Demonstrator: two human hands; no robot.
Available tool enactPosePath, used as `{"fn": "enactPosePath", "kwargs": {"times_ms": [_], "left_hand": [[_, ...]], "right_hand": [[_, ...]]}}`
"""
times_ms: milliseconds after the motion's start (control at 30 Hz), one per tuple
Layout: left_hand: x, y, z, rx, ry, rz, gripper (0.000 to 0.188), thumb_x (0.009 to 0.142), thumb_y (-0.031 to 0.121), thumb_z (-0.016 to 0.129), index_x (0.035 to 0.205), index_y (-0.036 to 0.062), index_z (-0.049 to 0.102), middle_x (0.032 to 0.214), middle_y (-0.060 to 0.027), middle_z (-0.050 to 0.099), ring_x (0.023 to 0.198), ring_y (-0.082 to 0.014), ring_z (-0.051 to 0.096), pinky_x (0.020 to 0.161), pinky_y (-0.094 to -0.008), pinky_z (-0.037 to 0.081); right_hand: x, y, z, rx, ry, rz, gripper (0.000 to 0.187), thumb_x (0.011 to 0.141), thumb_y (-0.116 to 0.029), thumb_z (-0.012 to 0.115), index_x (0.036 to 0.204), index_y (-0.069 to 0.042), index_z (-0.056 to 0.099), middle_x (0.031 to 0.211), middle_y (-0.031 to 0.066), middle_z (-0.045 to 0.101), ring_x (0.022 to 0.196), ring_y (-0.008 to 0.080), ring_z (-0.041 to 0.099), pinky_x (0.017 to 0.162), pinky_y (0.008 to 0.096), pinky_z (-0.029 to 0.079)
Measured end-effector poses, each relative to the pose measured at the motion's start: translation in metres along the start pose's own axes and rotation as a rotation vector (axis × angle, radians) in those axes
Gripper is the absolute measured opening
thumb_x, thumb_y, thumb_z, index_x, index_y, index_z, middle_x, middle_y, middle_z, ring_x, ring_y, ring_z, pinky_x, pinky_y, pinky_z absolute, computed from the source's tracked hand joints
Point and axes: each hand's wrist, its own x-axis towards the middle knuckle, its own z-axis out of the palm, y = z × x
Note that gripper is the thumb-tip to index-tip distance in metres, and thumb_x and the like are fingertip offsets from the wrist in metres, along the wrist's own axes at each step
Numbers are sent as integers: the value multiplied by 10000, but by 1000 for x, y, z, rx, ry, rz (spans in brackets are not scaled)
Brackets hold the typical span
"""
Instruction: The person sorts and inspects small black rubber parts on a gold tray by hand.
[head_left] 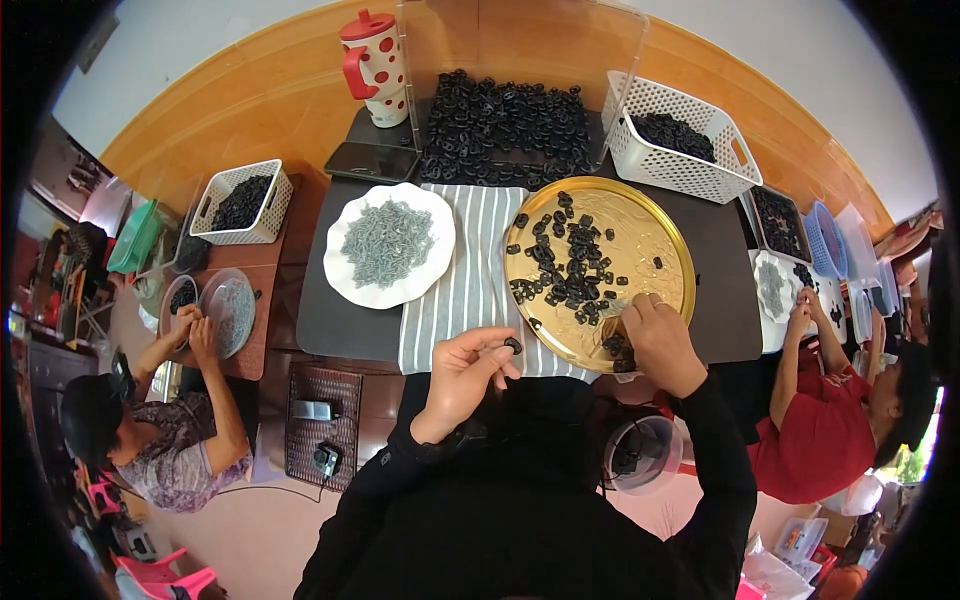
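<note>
My left hand (466, 375) is closed in a pinch round a small black plastic part (513, 345), just off the near edge of a round gold tray (683, 245). Over the tray's near right rim, my right hand (660, 338) has its fingers curled down beside a few black parts (618, 350). Whatever its fingertips grip is hidden. Many loose black plastic parts (575, 262) lie across the tray's middle and left. A white scalloped plate (340, 262) heaped with small grey, screw-like pieces (388, 250) sits to the left on a striped cloth (475, 240).
Behind the tray, a clear-walled bin holds piled black parts (505, 125). A white basket (700, 175) stands far right, and a phone (372, 160) and spotted tumbler (380, 75) far left. Co-workers sit at the left (165, 440) and right (825, 430).
</note>
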Motion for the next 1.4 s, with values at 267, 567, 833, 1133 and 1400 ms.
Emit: {"fn": "enactPosePath", "kwargs": {"times_ms": [267,567,833,1133,1400], "left_hand": [[0,8,-3,-60,-37,-17,238,881,-46,556,1109,-27,623,883,-90,654,708,-145,657,548,-209,489],[17,15,-5,1072,77,393,261,796,-12,621,1055,-49,615,802,-128,565,635,-276,585,560,-364,455],[18,23,27,773,9,465,208,820,-27,595,1025,-47,627,865,-145,553,672,-236,571,572,-283,446],[37,15,61,640,-181,385,193,820,-47,589,1006,-43,640,830,-114,567,697,-205,576,602,-279,450],[45,-2,62,470,-297,228,117,848,-49,564,935,-36,642,828,-67,566,717,-114,547,615,-241,438]], "right_hand": [[-3,-7,7,761,273,366,35,817,46,546,811,17,528,729,135,558,648,261,587,593,323,466],[-11,-13,25,1305,227,566,34,850,30,562,882,28,572,742,21,588,698,65,546,629,214,440],[-3,-42,8,1548,230,546,225,868,44,528,1087,-2,525,848,18,597,735,70,552,675,207,447],[2,-53,12,1602,261,454,296,856,88,510,1143,16,492,818,31,566,758,81,541,702,217,443],[-2,-52,9,1700,282,468,294,872,81,512,1157,12,489,815,39,585,740,78,548,681,210,445]]}}
